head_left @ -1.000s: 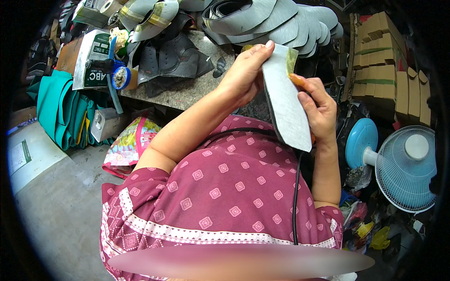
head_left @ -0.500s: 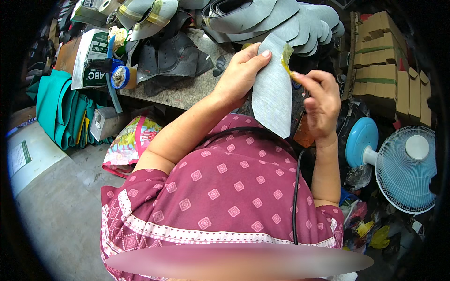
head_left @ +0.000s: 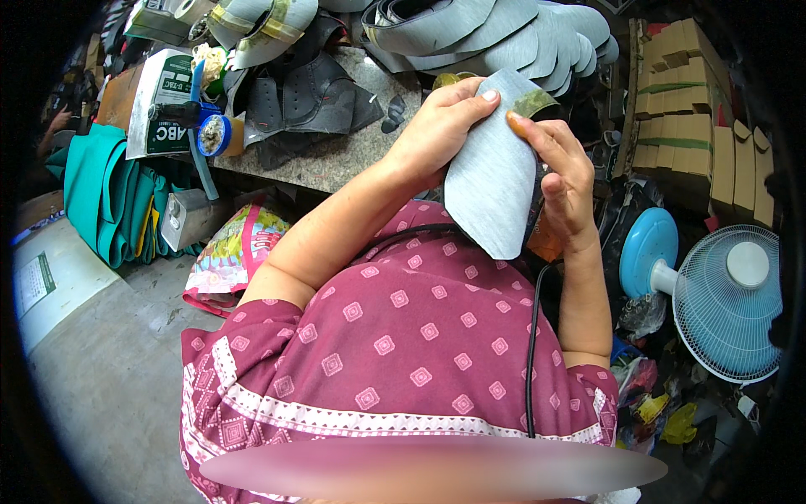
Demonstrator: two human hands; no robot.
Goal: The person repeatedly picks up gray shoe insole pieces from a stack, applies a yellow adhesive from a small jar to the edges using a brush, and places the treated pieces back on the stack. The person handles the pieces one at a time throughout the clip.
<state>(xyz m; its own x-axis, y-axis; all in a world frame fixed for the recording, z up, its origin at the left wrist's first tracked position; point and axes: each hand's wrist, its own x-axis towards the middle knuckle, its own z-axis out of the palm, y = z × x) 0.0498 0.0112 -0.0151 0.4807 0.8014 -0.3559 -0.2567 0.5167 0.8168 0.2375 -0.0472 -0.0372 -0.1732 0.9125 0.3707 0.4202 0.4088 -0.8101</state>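
Observation:
My left hand [head_left: 445, 126] pinches a long, curved grey sheet piece [head_left: 491, 189] by its upper left edge, thumb on top. This piece has a rounded lower end, and its upper right part bends away. A shiny yellow-green band [head_left: 535, 103] crosses that bent part. My right hand [head_left: 564, 172] touches the piece beside the band with a yellow-stained index fingertip; its thumb stays apart below and its other fingers are loosely bent. Behind my left hand, a yellowish round thing [head_left: 445, 81] is partly hidden. Fanned grey pieces [head_left: 512, 42] like the held one lie on the worktable [head_left: 319, 172].
Black shaped pieces [head_left: 306, 105] and grey bands with yellow strips [head_left: 260, 29] cover the table's left. A blue-rimmed jar [head_left: 216, 136] sits near its edge. Stacked tan pieces [head_left: 672, 109] and a blue fan [head_left: 726, 298] stand right. A black cable [head_left: 531, 353] crosses my front.
The grey piece has turned and its lower end shifted slightly left. My right fingertip has moved up and left onto its face, where the band now shows more broadly.

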